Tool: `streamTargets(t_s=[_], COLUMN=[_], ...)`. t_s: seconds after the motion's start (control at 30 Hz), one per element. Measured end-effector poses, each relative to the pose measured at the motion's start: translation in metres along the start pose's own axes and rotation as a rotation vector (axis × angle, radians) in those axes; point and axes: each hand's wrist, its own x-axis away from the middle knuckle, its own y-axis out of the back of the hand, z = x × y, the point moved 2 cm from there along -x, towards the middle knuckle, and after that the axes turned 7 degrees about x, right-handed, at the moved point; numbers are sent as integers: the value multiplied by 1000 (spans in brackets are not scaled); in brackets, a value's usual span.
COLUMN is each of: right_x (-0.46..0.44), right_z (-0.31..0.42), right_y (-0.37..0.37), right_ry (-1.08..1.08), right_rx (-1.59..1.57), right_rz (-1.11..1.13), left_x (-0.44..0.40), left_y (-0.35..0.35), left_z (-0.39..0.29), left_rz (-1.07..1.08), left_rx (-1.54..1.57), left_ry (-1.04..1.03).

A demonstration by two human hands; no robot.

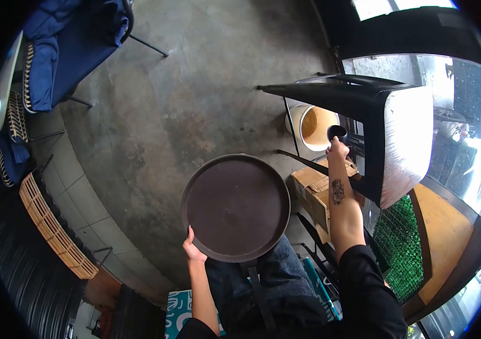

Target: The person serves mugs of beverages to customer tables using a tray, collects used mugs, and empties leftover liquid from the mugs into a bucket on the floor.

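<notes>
A large round dark-brown serving tray (pixel 237 209) lies roughly level in front of my lap, with nothing on it. My left hand (pixel 194 248) grips its near-left rim, thumb on top and the other fingers hidden underneath. Out to the right, my right hand (pixel 338 149) is closed around a small dark cup (pixel 337 133). The cup is close to the right side of a whitish bucket (pixel 329 116), which has something brownish inside. From this angle I cannot tell whether the cup touches the bucket or what it contains.
A black-framed stool (pixel 407 147) with a silvery top rises close to my right arm. Below that arm are a cardboard box (pixel 311 183) and a green artificial-grass panel (pixel 401 248). At left stand a blue folding chair (pixel 85 56) and a slatted bamboo piece (pixel 54 226). Concrete floor (pixel 195 85) stretches ahead.
</notes>
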Motion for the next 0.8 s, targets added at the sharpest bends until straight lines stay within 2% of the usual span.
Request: streamTargets(t_s=[0.03, 0.1, 0.17, 0.3, 0.37, 0.5, 0.57, 0.63, 0.7, 0.8], right_x=[28, 16, 100, 246, 328, 478, 532, 611, 668, 744], right_z=[7, -18, 1, 12, 18, 12, -10, -29, -62, -99], right_y=[3, 5, 21, 66, 92, 125, 123, 130, 125, 121], right_ry=[-147, -244, -310, 69, 266, 553, 705, 740, 720, 942], right_rx=[-215, -556, -591, -379, -192, 171, 316, 453, 499, 726], right_rz=[125, 620, 670, 1032, 1056, 1299, 1518, 1668, 1837, 2051], left_x=[2, 2, 10, 29, 43, 93, 126, 150, 191, 255], left_y=[5, 16, 25, 40, 52, 66, 73, 102, 117, 137], left_z=[0, -4, -10, -34, -49, -90, -113, -130, -147, -163], left_rz=[10, 46, 72, 90, 118, 132, 241, 217, 283, 374], left_rx=[8, 75, 118, 184, 229, 342, 405, 447, 550, 710], left_ry=[-5, -60, -88, -189, -216, -288, -367, -475, -587, -772])
